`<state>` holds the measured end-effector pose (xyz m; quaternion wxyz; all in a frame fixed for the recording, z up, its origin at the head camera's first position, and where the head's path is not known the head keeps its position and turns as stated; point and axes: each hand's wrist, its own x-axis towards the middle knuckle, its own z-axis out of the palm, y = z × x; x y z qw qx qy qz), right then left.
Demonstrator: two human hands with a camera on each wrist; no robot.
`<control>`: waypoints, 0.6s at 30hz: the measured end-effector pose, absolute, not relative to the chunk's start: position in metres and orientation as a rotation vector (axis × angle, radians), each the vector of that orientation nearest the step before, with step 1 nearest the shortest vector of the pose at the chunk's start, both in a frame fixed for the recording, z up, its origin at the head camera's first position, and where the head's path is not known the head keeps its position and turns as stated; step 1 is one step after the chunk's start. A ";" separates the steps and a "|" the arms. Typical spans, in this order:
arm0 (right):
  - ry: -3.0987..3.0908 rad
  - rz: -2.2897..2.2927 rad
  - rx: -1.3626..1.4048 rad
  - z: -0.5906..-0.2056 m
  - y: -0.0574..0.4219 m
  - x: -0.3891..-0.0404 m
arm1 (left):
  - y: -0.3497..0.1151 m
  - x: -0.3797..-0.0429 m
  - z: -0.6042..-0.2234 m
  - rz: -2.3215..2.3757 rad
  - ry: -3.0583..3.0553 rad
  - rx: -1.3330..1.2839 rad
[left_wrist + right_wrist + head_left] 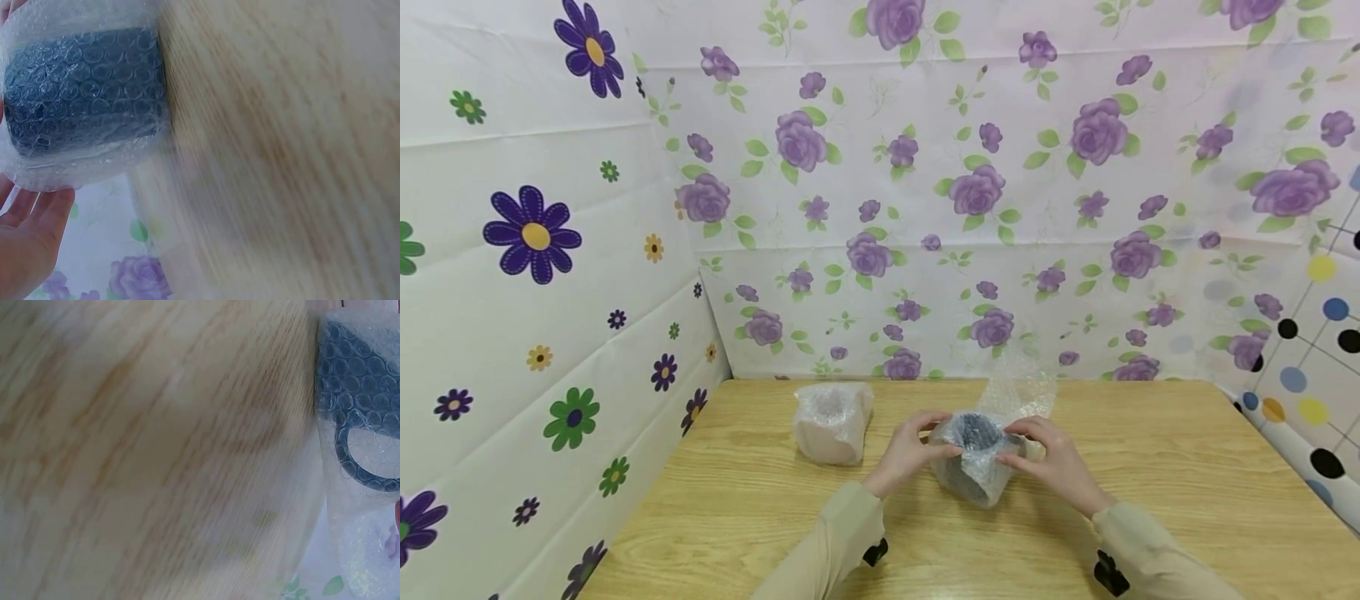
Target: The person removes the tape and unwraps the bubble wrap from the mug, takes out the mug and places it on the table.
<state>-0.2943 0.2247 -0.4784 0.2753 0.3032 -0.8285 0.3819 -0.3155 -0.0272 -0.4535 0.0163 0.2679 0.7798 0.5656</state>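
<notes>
A dark mug point(979, 430) stands on the table inside a sheet of bubble wrap point(964, 479). Its opening shows from above in the head view. Through the wrap, the left wrist view shows the mug's dark body point(87, 87), and the right wrist view its rounded handle point(351, 461). My left hand point(912, 450) holds the wrap's upper left side, thumb in front and fingers behind. On the opposite side my right hand point(1057, 460) pinches the upper edge of the wrap between thumb and fingers. A loose flap of wrap point(1017, 385) rises behind the mug.
Another bundle in bubble wrap point(831, 427) sits to the left on the wooden table point(737, 517). Flower-printed cloth point(865, 217) hangs along the table's back edge, with patterned cloths at the left and right sides.
</notes>
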 end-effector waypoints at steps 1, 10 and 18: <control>-2.226 1.026 0.813 -0.480 0.225 -0.295 | -0.027 -0.316 -0.453 1.747 2.437 0.846; -2.230 1.048 0.787 -0.483 0.226 -0.297 | -0.027 -0.319 -0.448 1.671 2.538 0.972; -2.248 1.083 0.781 -0.481 0.225 -0.296 | -0.027 -0.310 -0.432 1.723 2.567 1.013</control>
